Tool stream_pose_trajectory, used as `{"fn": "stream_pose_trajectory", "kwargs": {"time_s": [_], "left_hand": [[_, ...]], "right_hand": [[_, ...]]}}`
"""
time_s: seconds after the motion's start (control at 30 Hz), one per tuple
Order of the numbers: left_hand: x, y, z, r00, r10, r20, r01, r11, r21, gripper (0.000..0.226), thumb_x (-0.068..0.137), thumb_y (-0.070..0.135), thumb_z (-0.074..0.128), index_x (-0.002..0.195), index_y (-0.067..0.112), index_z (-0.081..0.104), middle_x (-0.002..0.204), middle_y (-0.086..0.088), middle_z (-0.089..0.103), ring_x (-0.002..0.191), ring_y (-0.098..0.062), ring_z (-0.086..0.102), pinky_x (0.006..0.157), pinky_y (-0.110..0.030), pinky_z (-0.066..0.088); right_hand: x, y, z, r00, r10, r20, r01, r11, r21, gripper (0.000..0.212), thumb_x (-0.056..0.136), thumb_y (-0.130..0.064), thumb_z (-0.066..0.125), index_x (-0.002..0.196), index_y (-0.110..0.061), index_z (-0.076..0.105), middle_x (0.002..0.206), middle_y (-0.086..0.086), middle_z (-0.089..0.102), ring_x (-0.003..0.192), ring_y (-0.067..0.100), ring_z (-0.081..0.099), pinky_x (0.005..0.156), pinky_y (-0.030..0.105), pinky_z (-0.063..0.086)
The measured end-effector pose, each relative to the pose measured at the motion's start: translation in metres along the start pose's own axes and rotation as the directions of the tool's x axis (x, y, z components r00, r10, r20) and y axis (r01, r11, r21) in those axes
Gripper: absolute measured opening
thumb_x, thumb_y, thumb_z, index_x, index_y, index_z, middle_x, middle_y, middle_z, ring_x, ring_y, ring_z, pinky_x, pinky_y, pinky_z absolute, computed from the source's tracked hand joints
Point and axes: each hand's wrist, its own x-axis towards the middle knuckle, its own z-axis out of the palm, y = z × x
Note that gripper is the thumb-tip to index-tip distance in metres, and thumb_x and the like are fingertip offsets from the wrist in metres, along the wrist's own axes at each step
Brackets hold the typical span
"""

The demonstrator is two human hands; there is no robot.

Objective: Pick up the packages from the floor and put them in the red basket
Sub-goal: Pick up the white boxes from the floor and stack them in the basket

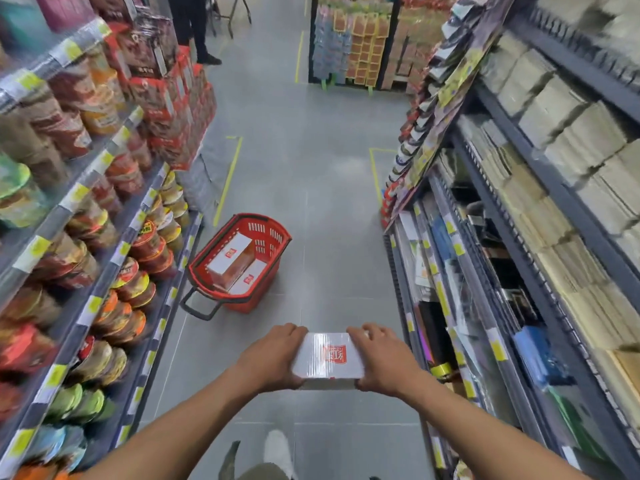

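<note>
Left hand [273,356] and right hand [382,358] grip white package [329,358] endwise; carry level, set flat into far red basket [242,301].

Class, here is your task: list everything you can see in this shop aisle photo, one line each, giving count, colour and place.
red basket: one, red with a black handle, on the floor at the aisle's left
basket packages: two, white tops, orange sides, inside the red basket
held package: one, white with a red logo, lower centre
noodle cups: many, mixed colours, along the aisle's left side
red boxes: many, red, stacked beyond the noodle cups
beige packs: many, beige, right side
display rack: one, orange and blue goods, far end
floor: grey, yellow tape lines
other person: one, dark trousers, top left
own shoe: one, white, bottom centre
left hand: grips the held package's left side
right hand: grips its right side
</note>
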Motion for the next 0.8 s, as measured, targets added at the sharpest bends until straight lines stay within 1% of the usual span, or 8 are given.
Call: {"fn": "stream_pose_trajectory", "kwargs": {"time_s": [0.13, 0.23, 0.37, 0.43, 0.53, 0.63, 0.7, 0.8], "left_hand": [[0.056, -0.02, -0.027, 1.0, -0.012, -0.003, 0.012, 0.999, -0.032, 0.085, 0.067, 0.054, 0.071, 0.139, 0.022, 0.04, 0.13, -0.002, 0.051, 0.121, -0.024, 0.047, 0.097, -0.044, 0.049], [0.096, -0.03, -0.047, 1.0, -0.029, -0.011, 0.029, 0.998, -0.048, 0.088, 0.065, 0.063, 0.063, 0.139, 0.021, 0.041, 0.131, -0.002, 0.051, 0.122, -0.024, 0.047, 0.099, -0.042, 0.048], [0.155, -0.045, -0.067, 0.996, -0.078, -0.043, 0.076, 0.996, -0.056, 0.088, 0.067, 0.061, 0.065, 0.14, 0.02, 0.04, 0.135, -0.002, 0.05, 0.124, -0.024, 0.048, 0.1, -0.039, 0.047], [0.182, -0.05, -0.078, 0.991, -0.119, -0.063, 0.115, 0.991, -0.07, 0.089, 0.064, 0.066, 0.059, 0.138, 0.021, 0.042, 0.134, -0.002, 0.052, 0.123, -0.023, 0.05, 0.099, -0.039, 0.048], [0.217, -0.058, -0.095, 0.976, -0.194, -0.095, 0.181, 0.975, -0.127, 0.084, 0.067, 0.065, 0.063, 0.137, 0.022, 0.045, 0.133, -0.002, 0.054, 0.122, -0.021, 0.05, 0.099, -0.036, 0.047], [0.245, -0.072, -0.105, 0.952, -0.274, -0.133, 0.246, 0.95, -0.193, 0.079, 0.07, 0.061, 0.069, 0.137, 0.025, 0.046, 0.133, -0.001, 0.055, 0.122, -0.02, 0.051, 0.098, -0.035, 0.047], [0.255, -0.079, -0.112, 0.932, -0.33, -0.149, 0.292, 0.928, -0.232, 0.078, 0.072, 0.058, 0.072, 0.136, 0.024, 0.046, 0.132, -0.002, 0.056, 0.12, -0.02, 0.051, 0.097, -0.033, 0.046], [0.263, -0.095, -0.12, 0.888, -0.425, -0.175, 0.367, 0.885, -0.288, 0.08, 0.074, 0.051, 0.076, 0.141, 0.023, 0.042, 0.136, -0.002, 0.052, 0.122, -0.019, 0.048, 0.099, -0.032, 0.043]], "right_hand": [[0.056, 0.021, -0.029, 0.999, 0.019, 0.035, -0.021, 0.999, 0.034, 0.104, 0.067, -0.055, 0.079, 0.151, -0.04, 0.02, 0.15, 0.003, 0.042, 0.117, 0.031, 0.061, 0.089, 0.045, 0.058], [0.098, 0.04, -0.05, 0.999, 0.025, 0.036, -0.026, 0.999, 0.028, 0.104, 0.067, -0.057, 0.077, 0.151, -0.037, 0.02, 0.149, -0.001, 0.042, 0.112, 0.03, 0.065, 0.084, 0.045, 0.058], [0.164, 0.073, -0.072, 0.999, -0.011, 0.031, 0.01, 0.999, 0.034, 0.097, 0.067, -0.062, 0.077, 0.145, -0.031, 0.027, 0.145, -0.004, 0.044, 0.108, 0.027, 0.066, 0.077, 0.045, 0.058], [0.198, 0.087, -0.085, 0.999, -0.024, 0.038, 0.021, 0.997, 0.073, 0.092, 0.067, -0.058, 0.079, 0.14, -0.033, 0.029, 0.151, 0.002, 0.038, 0.111, 0.03, 0.065, 0.079, 0.045, 0.056], [0.253, 0.104, -0.107, 0.996, -0.062, 0.069, 0.056, 0.995, 0.077, 0.093, 0.07, -0.055, 0.081, 0.144, -0.033, 0.028, 0.162, 0.018, 0.022, 0.12, 0.038, 0.061, 0.088, 0.047, 0.055], [0.305, 0.111, -0.131, 0.988, -0.115, 0.105, 0.108, 0.992, 0.07, 0.098, 0.071, -0.05, 0.082, 0.148, -0.033, 0.025, 0.163, 0.024, 0.016, 0.116, 0.041, 0.064, 0.09, 0.046, 0.056], [0.333, 0.11, -0.146, 0.981, -0.14, 0.133, 0.132, 0.989, 0.068, 0.101, 0.071, -0.048, 0.081, 0.152, -0.036, 0.022, 0.16, 0.022, 0.021, 0.11, 0.04, 0.066, 0.089, 0.046, 0.057], [0.375, 0.097, -0.163, 0.959, -0.216, 0.181, 0.206, 0.976, 0.072, 0.099, 0.072, -0.051, 0.078, 0.153, -0.041, 0.022, 0.141, 0.011, 0.045, 0.106, 0.032, 0.066, 0.087, 0.042, 0.057]]}}
